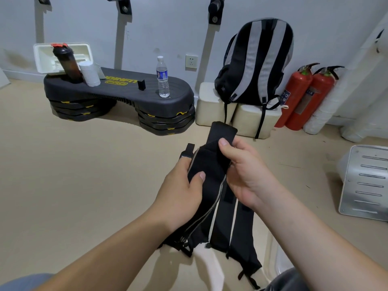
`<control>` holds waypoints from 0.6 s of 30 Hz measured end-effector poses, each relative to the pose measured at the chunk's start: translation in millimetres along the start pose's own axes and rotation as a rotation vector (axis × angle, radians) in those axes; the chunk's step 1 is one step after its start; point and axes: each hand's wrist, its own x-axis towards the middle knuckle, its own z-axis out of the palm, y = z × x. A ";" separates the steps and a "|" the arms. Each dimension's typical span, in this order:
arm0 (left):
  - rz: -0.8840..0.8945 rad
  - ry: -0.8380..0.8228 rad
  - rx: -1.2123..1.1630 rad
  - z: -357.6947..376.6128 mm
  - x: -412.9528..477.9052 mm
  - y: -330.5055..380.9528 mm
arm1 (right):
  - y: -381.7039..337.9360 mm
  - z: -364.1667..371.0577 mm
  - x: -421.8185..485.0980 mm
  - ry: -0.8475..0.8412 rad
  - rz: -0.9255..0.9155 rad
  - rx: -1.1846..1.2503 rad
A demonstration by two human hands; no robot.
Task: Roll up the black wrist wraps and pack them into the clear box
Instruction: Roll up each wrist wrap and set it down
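Black wrist wraps (212,164) hang unrolled between my hands above the floor, their long tails drooping toward my lap. My left hand (180,192) grips the wraps' left edge, thumb pressed on the fabric, with a thumb loop over one fingertip. My right hand (243,171) pinches the upper part of the wraps, thumb on top, just below a stiff end flap that sticks up. A clear box's corner (282,263) shows dimly at the lower right, mostly hidden behind my right forearm.
A black step platform (126,95) stands ahead with a shaker bottle (68,64), a white roll (89,73) and a water bottle (162,77) on it. A striped backpack (256,64) rests on white blocks. Two fire extinguishers (304,97) and a grey metal panel (365,181) lie to the right.
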 end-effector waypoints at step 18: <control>-0.113 -0.001 -0.248 -0.4 0.4 2.9 | 27.7 20.2 -9.7 -0.051 -0.014 -0.245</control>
